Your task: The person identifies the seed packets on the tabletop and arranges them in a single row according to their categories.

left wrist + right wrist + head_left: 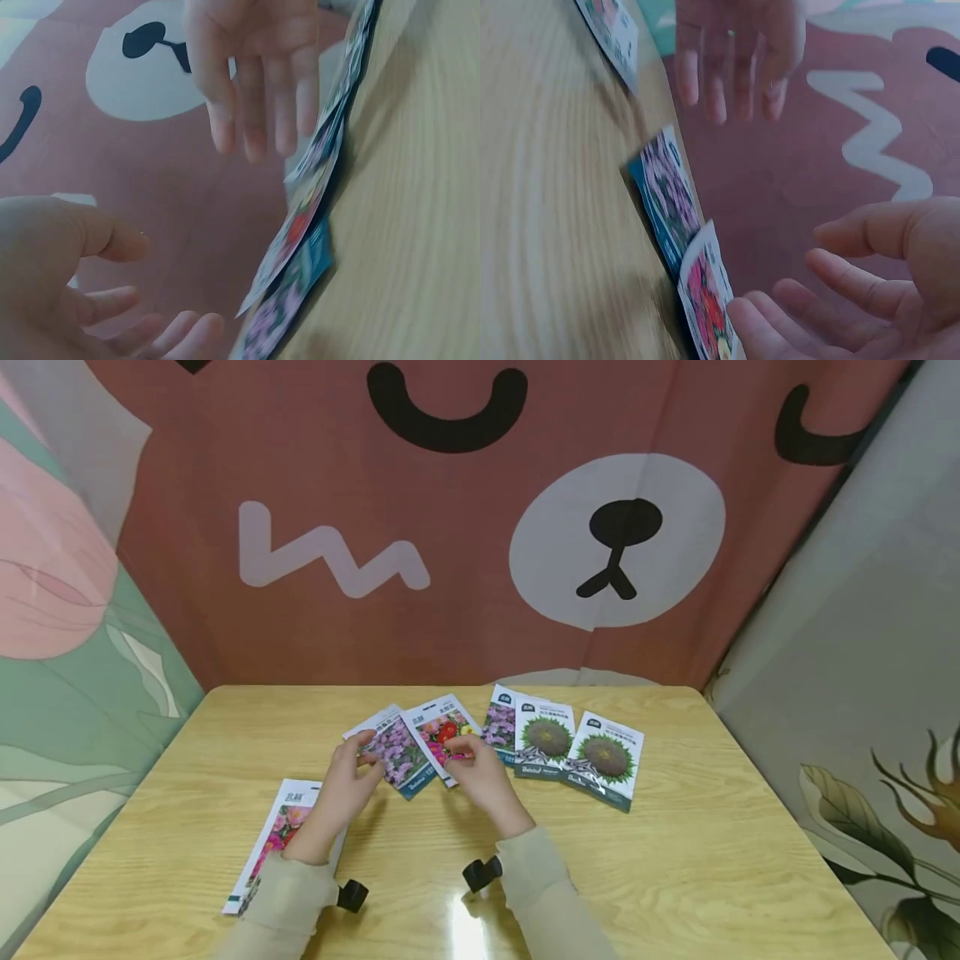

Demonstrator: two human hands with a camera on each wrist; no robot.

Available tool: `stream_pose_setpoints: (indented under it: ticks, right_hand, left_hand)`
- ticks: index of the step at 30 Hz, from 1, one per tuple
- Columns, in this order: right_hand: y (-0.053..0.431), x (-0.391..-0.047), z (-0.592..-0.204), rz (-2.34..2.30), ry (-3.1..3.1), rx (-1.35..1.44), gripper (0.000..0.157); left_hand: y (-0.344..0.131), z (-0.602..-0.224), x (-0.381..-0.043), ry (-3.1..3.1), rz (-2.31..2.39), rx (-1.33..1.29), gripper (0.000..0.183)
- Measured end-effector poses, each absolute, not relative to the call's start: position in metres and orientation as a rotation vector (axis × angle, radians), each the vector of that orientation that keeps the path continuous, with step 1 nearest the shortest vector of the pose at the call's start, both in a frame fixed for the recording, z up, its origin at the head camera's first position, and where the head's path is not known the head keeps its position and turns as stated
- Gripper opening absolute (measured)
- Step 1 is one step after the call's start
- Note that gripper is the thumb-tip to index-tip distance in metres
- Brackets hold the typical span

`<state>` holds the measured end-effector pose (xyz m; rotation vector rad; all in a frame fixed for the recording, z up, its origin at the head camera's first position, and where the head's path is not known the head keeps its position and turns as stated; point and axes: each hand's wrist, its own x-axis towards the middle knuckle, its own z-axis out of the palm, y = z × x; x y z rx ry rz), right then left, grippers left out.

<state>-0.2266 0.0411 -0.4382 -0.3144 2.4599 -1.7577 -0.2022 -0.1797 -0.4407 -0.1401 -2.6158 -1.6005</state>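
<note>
My left hand [351, 783] hovers over the left edge of a seed packet with purple flowers [397, 752], its fingers loosely bent and holding nothing. Just right of that, a packet with red and pink flowers [433, 728] overlaps the purple one. Above its lower right part is my right hand [483, 783], fingers relaxed. In the left wrist view a gap shows between the left hand [97, 285] and the packets. The right wrist view has the right hand [870, 292] with fingertips close to the red-flower packet [705, 300]; whether they touch, I cannot tell.
Right of the hands lie two packets with sunflower heads [546, 739] [604, 758], overlapping another purple-flower packet [498, 720]. A pink-flower packet [281, 818] lies partly under the left forearm. A curtain [465, 635] hangs behind the wooden table [675, 860].
</note>
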Motion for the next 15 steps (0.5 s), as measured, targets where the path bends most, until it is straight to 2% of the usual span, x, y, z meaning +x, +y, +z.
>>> stream_pose_setpoints:
  ticks: [10,15]
  right_hand:
    - [0.063,-0.260,-0.427,-1.632,2.609,-0.280,0.053]
    - [0.069,-0.280,-0.425,-1.481,2.654,-0.251,0.056]
  left_hand:
    - [-0.146,-0.454,-0.206,-2.393,-2.194,-0.053,0.064]
    - [-0.138,-0.457,-0.207,-2.190,-2.511,0.002,0.065]
